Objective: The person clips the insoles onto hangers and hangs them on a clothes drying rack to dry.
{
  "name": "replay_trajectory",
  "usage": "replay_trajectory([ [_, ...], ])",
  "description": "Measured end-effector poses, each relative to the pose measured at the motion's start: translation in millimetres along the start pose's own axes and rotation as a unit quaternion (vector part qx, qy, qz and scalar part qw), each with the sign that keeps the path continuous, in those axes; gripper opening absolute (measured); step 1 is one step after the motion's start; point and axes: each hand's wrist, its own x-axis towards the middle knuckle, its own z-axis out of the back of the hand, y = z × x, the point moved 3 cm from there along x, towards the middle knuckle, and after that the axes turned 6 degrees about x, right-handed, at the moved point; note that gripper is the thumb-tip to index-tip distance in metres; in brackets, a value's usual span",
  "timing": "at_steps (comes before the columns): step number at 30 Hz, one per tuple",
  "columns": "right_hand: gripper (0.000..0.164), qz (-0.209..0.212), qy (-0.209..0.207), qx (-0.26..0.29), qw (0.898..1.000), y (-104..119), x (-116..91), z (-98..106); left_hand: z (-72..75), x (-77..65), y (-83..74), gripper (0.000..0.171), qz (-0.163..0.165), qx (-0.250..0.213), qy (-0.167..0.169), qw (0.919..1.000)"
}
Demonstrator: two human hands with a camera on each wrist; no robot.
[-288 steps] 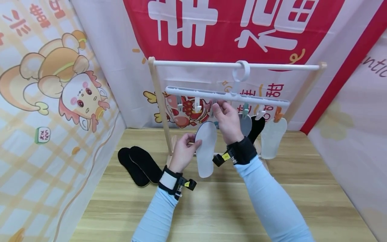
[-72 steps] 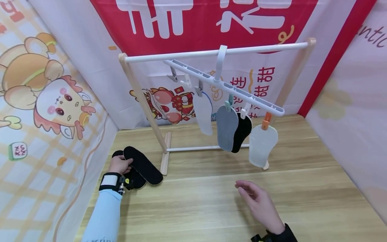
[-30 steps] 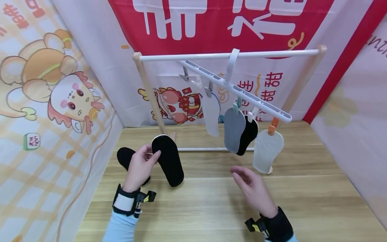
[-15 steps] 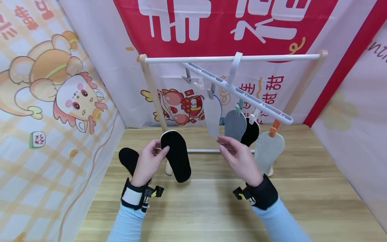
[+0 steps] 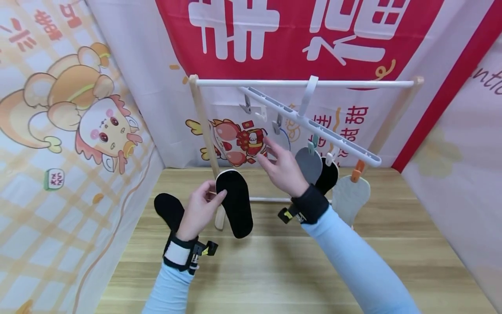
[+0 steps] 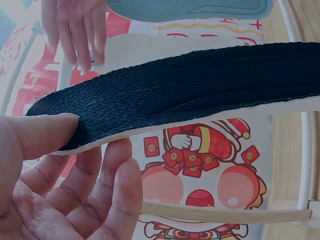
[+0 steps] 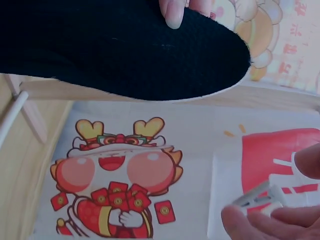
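My left hand (image 5: 198, 209) pinches a black insole (image 5: 235, 205) near its upper end, thumb on the black face. The insole's pale underside edge shows in the left wrist view. My right hand (image 5: 284, 170) is raised below the clip hanger (image 5: 282, 109), thumb and fingers apart and holding nothing. Above its fingertips hang a bare white clip (image 5: 261, 114) and a bare grey clip (image 5: 246, 104). Another grey clip (image 5: 277, 125) holds a white, blue-edged insole (image 5: 283, 141), mostly hidden by that hand. In the right wrist view, a clip (image 7: 255, 195) appears between my thumb and fingers.
A second black insole (image 5: 168, 209) lies on the wooden table, partly behind my left forearm. The hanger hooks over the rack's white bar (image 5: 251, 83). Right of my hand hang a grey insole (image 5: 307, 165), a black one (image 5: 327, 176) and a pale one (image 5: 351, 196).
My left hand has taken a black insole from the table and carried it right, before the rack. My right hand has risen leftwards towards the hanger's bare clips. The white insole hangs clipped.
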Motion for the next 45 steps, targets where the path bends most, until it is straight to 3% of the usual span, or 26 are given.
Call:
replay_trajectory([
  [9,0.082,-0.095,-0.014,-0.027,0.995,-9,36,-13,-3.7,2.0,1.3,0.021,0.004,0.006,0.003,1.0000],
  [13,0.088,-0.125,-0.022,0.017,0.992,-11,47,-19,-6.1,1.4,3.0,0.022,0.004,0.000,0.013,0.9999],
  [21,0.094,-0.165,-0.085,0.111,0.976,-13,72,-21,-10.0,1.3,5.2,0.022,0.004,-0.008,0.017,0.9998],
  [25,0.092,-0.159,-0.125,0.156,0.967,-10,85,-19,-12.3,0.0,4.5,0.020,0.003,-0.005,0.019,0.9998],
  [29,0.078,-0.138,-0.149,0.175,0.963,-6,93,-15,-12.9,-0.8,4.0,0.020,0.011,-0.006,0.026,0.9996],
  [35,0.061,-0.122,-0.131,0.221,0.959,5,94,-14,-9.8,1.3,4.0,0.021,0.015,-0.010,0.022,0.9996],
  [45,0.048,-0.075,-0.124,0.179,0.973,13,76,-21,-10.3,3.1,3.5,0.023,0.016,-0.008,0.019,0.9996],
])
